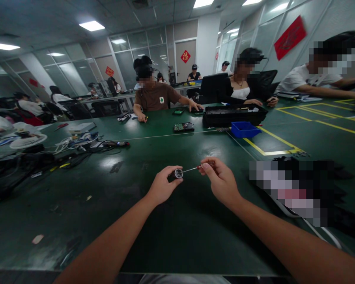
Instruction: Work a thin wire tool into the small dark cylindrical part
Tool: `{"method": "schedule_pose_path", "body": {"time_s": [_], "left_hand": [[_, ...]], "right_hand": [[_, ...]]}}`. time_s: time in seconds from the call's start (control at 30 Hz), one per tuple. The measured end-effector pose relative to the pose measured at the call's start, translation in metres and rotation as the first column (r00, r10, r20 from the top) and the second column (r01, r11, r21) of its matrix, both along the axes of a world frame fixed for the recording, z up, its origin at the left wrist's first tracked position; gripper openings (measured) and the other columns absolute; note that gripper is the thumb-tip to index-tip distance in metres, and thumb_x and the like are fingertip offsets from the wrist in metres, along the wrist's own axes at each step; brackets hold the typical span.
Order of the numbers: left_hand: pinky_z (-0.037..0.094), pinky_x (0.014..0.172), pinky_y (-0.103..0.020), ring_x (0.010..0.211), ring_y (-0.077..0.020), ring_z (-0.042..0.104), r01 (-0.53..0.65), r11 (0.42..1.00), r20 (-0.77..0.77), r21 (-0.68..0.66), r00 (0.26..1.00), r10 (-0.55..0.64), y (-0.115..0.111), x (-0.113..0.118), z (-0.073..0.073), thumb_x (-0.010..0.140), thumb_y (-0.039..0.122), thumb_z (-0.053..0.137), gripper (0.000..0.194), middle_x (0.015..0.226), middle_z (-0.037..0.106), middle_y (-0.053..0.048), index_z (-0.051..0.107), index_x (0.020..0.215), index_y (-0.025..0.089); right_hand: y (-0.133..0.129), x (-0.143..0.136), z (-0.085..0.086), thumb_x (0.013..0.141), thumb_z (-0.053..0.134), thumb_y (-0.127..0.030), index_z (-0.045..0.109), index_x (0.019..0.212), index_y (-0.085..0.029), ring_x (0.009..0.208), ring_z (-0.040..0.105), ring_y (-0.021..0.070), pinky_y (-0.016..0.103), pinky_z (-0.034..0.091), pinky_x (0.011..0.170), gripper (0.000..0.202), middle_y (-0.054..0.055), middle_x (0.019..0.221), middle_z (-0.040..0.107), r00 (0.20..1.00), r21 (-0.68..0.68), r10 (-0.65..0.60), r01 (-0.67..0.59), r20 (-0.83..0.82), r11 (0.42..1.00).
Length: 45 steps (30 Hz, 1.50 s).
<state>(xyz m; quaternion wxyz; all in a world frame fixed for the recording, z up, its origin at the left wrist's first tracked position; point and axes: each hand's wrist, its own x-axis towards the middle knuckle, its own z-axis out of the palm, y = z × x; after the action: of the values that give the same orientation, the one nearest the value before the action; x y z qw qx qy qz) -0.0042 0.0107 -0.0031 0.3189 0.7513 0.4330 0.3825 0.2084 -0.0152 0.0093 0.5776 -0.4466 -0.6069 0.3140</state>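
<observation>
My left hand (165, 185) grips a small dark cylindrical part (178, 174), its round open end with a pale rim turned toward the right. Between the fingers of my right hand (220, 177) is a screwdriver (198, 167) with a reddish handle and a thin metal shaft. The shaft points left, and its tip is at the open end of the part; how deep it goes I cannot tell. Both hands are held above the green table (154, 244), close together. Fingers of my right hand cover most of the handle.
A blue bin (245, 129) stands by a long black tray (233, 116). Ahead lies a circuit board (184, 127), near a co-worker in a brown shirt (156, 96). Cables and tools (85, 144) clutter the left; a dark pile (322, 193) lies at right. More people sit around.
</observation>
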Motion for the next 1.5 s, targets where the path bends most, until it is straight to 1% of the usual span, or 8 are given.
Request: {"method": "schedule_pose_path", "body": {"time_s": [0.43,0.6,0.77,0.9,1.0,1.2,1.37,1.5], "left_hand": [[0.042,0.106,-0.039,0.114,-0.0200,0.058,0.000,1.000,-0.013,0.025,1.000,0.000,-0.001,-0.001,-0.001,0.082,0.013,0.071,0.039,0.119,0.065,-0.003,0.065,0.118,0.025],[0.043,0.104,-0.038,0.113,-0.0194,0.058,0.007,1.000,-0.015,0.016,1.000,-0.007,-0.001,0.000,0.001,0.081,0.011,0.071,0.040,0.118,0.064,-0.002,0.066,0.117,0.026],[0.043,0.103,-0.036,0.113,-0.0182,0.058,0.019,0.999,-0.012,0.030,1.000,-0.018,0.000,-0.001,0.000,0.080,0.010,0.072,0.040,0.118,0.064,-0.001,0.066,0.117,0.027],[0.044,0.102,-0.037,0.112,-0.0188,0.059,0.027,0.999,-0.009,0.038,1.000,-0.026,0.000,-0.001,-0.003,0.080,0.011,0.072,0.040,0.117,0.065,-0.002,0.067,0.116,0.027],[0.044,0.102,-0.036,0.111,-0.0181,0.059,0.027,0.998,-0.004,0.048,1.000,-0.027,0.001,-0.001,-0.004,0.079,0.009,0.073,0.041,0.116,0.066,-0.002,0.067,0.116,0.027],[0.044,0.102,-0.036,0.111,-0.0183,0.060,0.037,0.998,-0.002,0.051,0.999,-0.037,0.001,-0.001,-0.003,0.078,0.007,0.073,0.042,0.115,0.066,-0.002,0.068,0.115,0.025],[0.044,0.103,-0.037,0.111,-0.0190,0.059,0.036,0.998,-0.004,0.045,0.999,-0.036,0.001,-0.001,-0.002,0.079,0.007,0.072,0.041,0.115,0.066,-0.003,0.067,0.115,0.025],[0.044,0.103,-0.038,0.111,-0.0193,0.059,0.019,0.999,-0.014,0.040,1.000,-0.018,0.001,-0.001,-0.002,0.079,0.007,0.072,0.041,0.115,0.066,-0.003,0.067,0.115,0.025]], "right_hand": [[0.000,0.000,-0.004,0.095,0.057,-0.040,0.062,0.103,-0.022,0.079,0.068,0.0189,0.035,0.054,0.073,0.020,0.004,0.087,0.071,1.000,0.021,0.011,-0.011,0.008,1.000],[-0.001,0.001,-0.002,0.096,0.055,-0.041,0.062,0.104,-0.022,0.080,0.068,0.0189,0.034,0.054,0.073,0.022,0.004,0.088,0.071,0.997,0.047,-0.004,0.001,0.075,0.999],[-0.005,0.003,0.007,0.090,0.063,-0.045,0.066,0.083,-0.021,0.066,0.064,0.0171,0.029,0.047,0.060,0.025,0.002,0.074,0.069,0.951,0.101,-0.109,0.083,0.291,0.991],[-0.006,0.002,0.011,0.085,0.068,-0.047,0.065,0.073,-0.021,0.055,0.059,0.0150,0.027,0.042,0.051,0.029,0.000,0.064,0.065,0.928,0.129,-0.159,0.122,0.336,0.984],[-0.007,0.002,0.010,0.085,0.068,-0.045,0.066,0.076,-0.021,0.056,0.059,0.0149,0.027,0.042,0.051,0.026,0.000,0.065,0.066,0.929,0.142,-0.143,0.100,0.340,0.985],[-0.005,0.003,0.003,0.093,0.059,-0.034,0.063,0.107,-0.023,0.072,0.068,0.0177,0.029,0.051,0.064,0.019,0.003,0.085,0.072,0.957,0.129,-0.022,-0.016,0.288,0.992],[-0.005,0.004,0.006,0.094,0.056,-0.030,0.063,0.107,-0.023,0.084,0.069,0.0184,0.031,0.052,0.075,0.016,0.004,0.094,0.072,0.942,0.164,0.035,-0.095,0.335,0.982],[-0.007,0.003,0.011,0.098,0.049,-0.038,0.067,0.099,-0.022,0.065,0.063,0.0161,0.028,0.046,0.059,0.024,0.001,0.078,0.069,0.927,0.111,-0.041,-0.001,0.373,0.994]]}}
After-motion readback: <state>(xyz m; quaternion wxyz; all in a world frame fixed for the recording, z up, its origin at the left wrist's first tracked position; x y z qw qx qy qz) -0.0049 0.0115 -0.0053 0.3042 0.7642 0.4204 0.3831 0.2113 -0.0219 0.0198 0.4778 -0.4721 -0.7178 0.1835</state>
